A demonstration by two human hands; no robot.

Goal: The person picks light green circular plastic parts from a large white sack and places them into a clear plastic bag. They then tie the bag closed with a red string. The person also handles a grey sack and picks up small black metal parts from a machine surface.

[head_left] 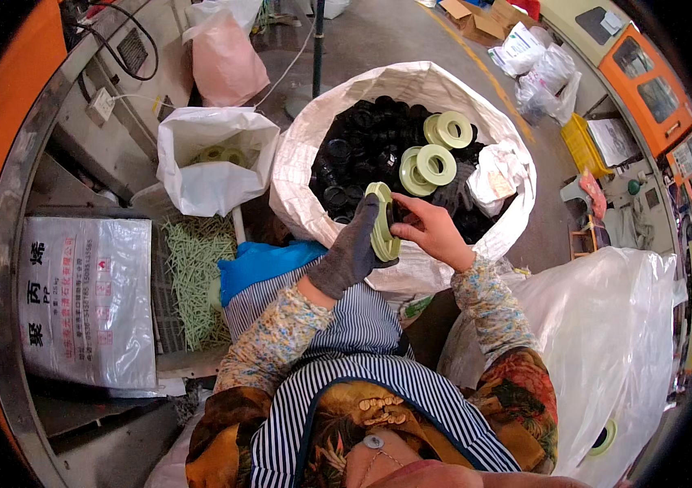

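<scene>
In front of me, my left hand (347, 259), in a dark grey glove, grips a pale green flanged plastic piece (379, 220) held on edge. My bare right hand (437, 231) has its thumb and fingers closed on the piece's right side, where something black shows between the green edges. Just beyond both hands stands a big white woven sack (297, 167) full of black round plastic parts (366, 134). On top of those lie several pale green flanged rings (437, 165), a dark glove (453, 191) and a crumpled white wrapper (494, 180).
Left of the sack is a smaller white bag (217, 180) with green pieces inside. Thin green plastic sticks (193, 285) are heaped beside a printed silver-grey bag (89, 301). A large clear plastic bag (574, 333) bulges at my right. A yellow crate (583, 146) stands farther off.
</scene>
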